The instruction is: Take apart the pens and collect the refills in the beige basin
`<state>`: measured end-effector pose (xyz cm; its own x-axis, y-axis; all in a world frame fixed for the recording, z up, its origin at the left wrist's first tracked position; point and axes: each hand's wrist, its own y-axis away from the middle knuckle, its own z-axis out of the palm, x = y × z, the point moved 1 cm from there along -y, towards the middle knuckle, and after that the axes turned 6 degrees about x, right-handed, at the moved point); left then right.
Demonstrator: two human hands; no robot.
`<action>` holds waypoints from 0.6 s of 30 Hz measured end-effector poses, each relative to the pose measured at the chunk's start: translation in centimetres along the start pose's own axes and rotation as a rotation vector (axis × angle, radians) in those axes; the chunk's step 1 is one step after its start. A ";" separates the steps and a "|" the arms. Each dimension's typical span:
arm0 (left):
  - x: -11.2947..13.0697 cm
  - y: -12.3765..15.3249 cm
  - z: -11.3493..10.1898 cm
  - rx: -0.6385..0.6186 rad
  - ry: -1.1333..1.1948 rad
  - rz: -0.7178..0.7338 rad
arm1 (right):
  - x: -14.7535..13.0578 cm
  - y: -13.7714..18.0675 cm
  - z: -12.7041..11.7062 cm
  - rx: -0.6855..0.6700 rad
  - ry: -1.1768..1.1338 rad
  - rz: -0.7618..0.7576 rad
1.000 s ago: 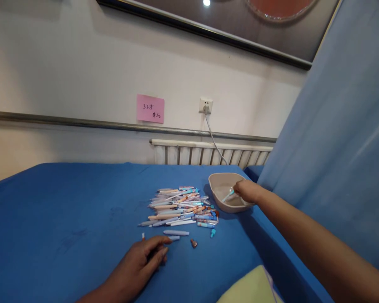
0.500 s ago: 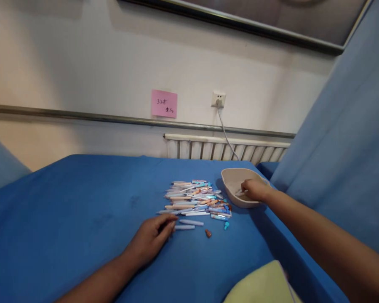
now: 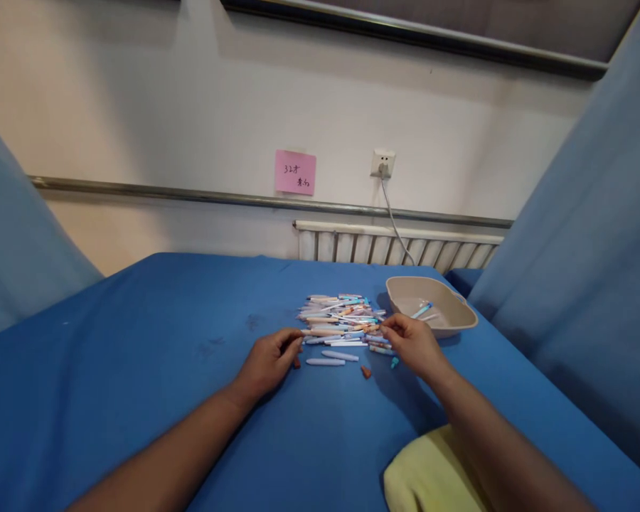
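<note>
A heap of pens (image 3: 333, 311) in pale purple, white, peach and blue lies on the blue cloth. My left hand (image 3: 269, 361) has thumb and forefinger closed at the left end of a peach pen (image 3: 323, 332) at the heap's near side. At that pen's orange end, my right hand (image 3: 413, 345) is closed in a pinch. Two pale purple pen barrels (image 3: 325, 362) lie nearer to me, apart from the heap. A brown pen topper (image 3: 365, 371) and a teal topper (image 3: 394, 363) lie to their right. Another small brown piece (image 3: 297, 363) is beside my left fingers.
Behind my right hand stands a beige basin (image 3: 459, 320) with a blue-ended clear pen (image 3: 421, 311) and another pen inside. Yellow fabric (image 3: 432, 473) lies under my right forearm. Blue curtains (image 3: 576, 213) hang on both sides; a radiator (image 3: 395, 242) runs along the wall.
My right hand has come out of the basin and moved left to the heap. Pens now show inside the basin. My left hand has shifted up to the peach pen.
</note>
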<state>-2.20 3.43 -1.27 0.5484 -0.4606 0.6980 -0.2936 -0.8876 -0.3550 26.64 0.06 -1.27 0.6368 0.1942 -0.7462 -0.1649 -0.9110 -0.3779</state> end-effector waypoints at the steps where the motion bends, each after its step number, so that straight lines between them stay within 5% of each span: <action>1: 0.3 0.1 0.2 -0.011 -0.036 0.042 | 1.3 0.0 0.1 0.041 -0.011 0.042; 6: 0.9 0.0 0.8 -0.021 -0.120 0.152 | 5.4 -0.7 -0.6 -0.020 0.094 0.060; 14: -2.1 -1.6 -1.4 0.230 -0.102 -0.017 | 3.4 -0.2 0.6 -0.138 0.208 -0.140; 18: -2.5 -1.7 -2.0 0.182 -0.106 -0.025 | 3.7 0.1 0.6 -0.145 0.198 -0.134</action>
<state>-4.64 6.07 -1.16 0.6355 -0.4284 0.6423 -0.1380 -0.8816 -0.4514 28.53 0.92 -4.43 0.7827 0.2543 -0.5680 0.0308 -0.9274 -0.3727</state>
